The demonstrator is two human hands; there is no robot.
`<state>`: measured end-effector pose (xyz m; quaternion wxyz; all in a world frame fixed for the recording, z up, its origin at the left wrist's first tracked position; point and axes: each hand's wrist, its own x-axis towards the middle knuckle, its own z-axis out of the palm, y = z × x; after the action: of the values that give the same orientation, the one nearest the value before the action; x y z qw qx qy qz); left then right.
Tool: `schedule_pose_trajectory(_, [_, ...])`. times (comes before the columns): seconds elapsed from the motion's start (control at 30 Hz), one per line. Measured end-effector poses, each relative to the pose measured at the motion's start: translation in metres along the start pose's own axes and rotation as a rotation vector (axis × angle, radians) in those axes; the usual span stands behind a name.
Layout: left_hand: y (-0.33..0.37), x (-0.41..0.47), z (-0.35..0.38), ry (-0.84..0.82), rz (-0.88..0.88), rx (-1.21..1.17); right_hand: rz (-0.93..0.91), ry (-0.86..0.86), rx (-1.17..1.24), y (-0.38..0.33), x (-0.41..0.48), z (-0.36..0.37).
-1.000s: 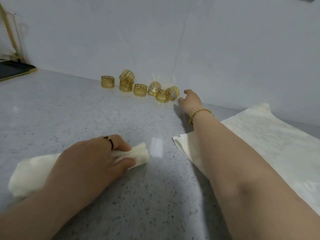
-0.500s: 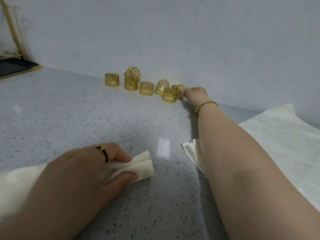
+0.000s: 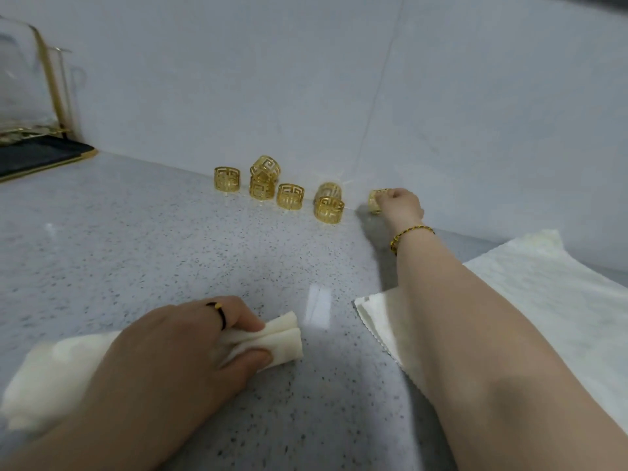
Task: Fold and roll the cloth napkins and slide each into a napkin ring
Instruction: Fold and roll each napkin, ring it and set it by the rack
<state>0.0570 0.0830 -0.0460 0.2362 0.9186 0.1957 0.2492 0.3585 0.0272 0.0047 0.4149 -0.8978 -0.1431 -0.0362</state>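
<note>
Two grips: L hand (image 3: 170,348) round rolled napkin (image 3: 282,341) up front; R hand (image 3: 401,205) pinching napkin ring (image 3: 375,202) far back by wall (image 3: 475,113).

Bare counter (image 3: 163,239) lies open between the near roll and the far wall. Six gold napkin rings (image 3: 290,196) crowd the wall's foot; a flat napkin (image 3: 550,294) covers the right side.

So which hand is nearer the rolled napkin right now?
Left. The left hand grips the rolled napkin near its end; the right hand is far off by the wall, pinching a gold napkin ring.
</note>
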Motion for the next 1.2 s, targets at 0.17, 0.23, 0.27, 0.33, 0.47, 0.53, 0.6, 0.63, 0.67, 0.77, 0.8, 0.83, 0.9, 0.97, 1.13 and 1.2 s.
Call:
schedule_pose_trajectory(0.17, [0.016,-0.009,-0.02,-0.064,-0.018,0.089,-0.177,0.049,0.01,0.011,-0.067,-0.021])
schedule_pose_trajectory(0.23, [0.018,-0.005,-0.023,-0.092,-0.037,0.101,-0.3,-0.023,0.016,0.008,-0.096,-0.034])
schedule_pose_trajectory(0.27, [0.018,-0.006,-0.023,-0.084,-0.026,0.111,-0.35,-0.092,0.011,0.006,-0.114,-0.043])
schedule_pose_trajectory(0.33, [0.022,-0.009,-0.023,-0.061,-0.005,0.121,-0.432,-0.244,-0.033,0.003,-0.15,-0.058])
schedule_pose_trajectory(0.47, [0.03,-0.014,-0.021,0.054,0.028,0.216,-0.461,-0.421,-0.135,0.013,-0.223,-0.085])
schedule_pose_trajectory(0.53, [0.033,-0.018,-0.021,0.073,0.014,0.278,-0.438,-0.448,-0.206,0.017,-0.251,-0.1])
schedule_pose_trajectory(0.6, [0.036,-0.021,-0.02,0.075,-0.006,0.298,-0.407,-0.437,-0.247,0.022,-0.27,-0.113])
schedule_pose_trajectory(0.63, [0.039,-0.022,-0.02,0.074,-0.023,0.292,-0.395,-0.431,-0.25,0.024,-0.276,-0.117])
schedule_pose_trajectory(0.67, [0.041,-0.023,-0.018,0.076,-0.038,0.28,-0.386,-0.428,-0.255,0.027,-0.282,-0.12])
schedule_pose_trajectory(0.77, [0.049,-0.028,-0.015,0.095,-0.126,0.199,-0.373,-0.389,-0.272,0.036,-0.296,-0.119])
schedule_pose_trajectory(0.8, [0.05,-0.029,-0.013,0.107,-0.149,0.187,-0.376,-0.371,-0.28,0.038,-0.299,-0.118])
schedule_pose_trajectory(0.83, [0.052,-0.031,-0.012,0.114,-0.171,0.181,-0.388,-0.355,-0.292,0.04,-0.301,-0.116])
schedule_pose_trajectory(0.9, [0.053,-0.032,-0.011,0.117,-0.2,0.171,-0.41,-0.321,-0.298,0.042,-0.301,-0.112])
schedule_pose_trajectory(0.97, [0.053,-0.031,-0.011,0.121,-0.214,0.165,-0.43,-0.282,-0.286,0.044,-0.297,-0.109])
schedule_pose_trajectory(1.13, [0.053,-0.028,-0.013,0.127,-0.253,0.094,-0.287,-0.266,0.051,0.052,-0.277,-0.117])
schedule_pose_trajectory(1.2, [0.051,-0.028,-0.014,0.149,-0.274,0.0,-0.208,-0.246,0.254,0.052,-0.272,-0.119])
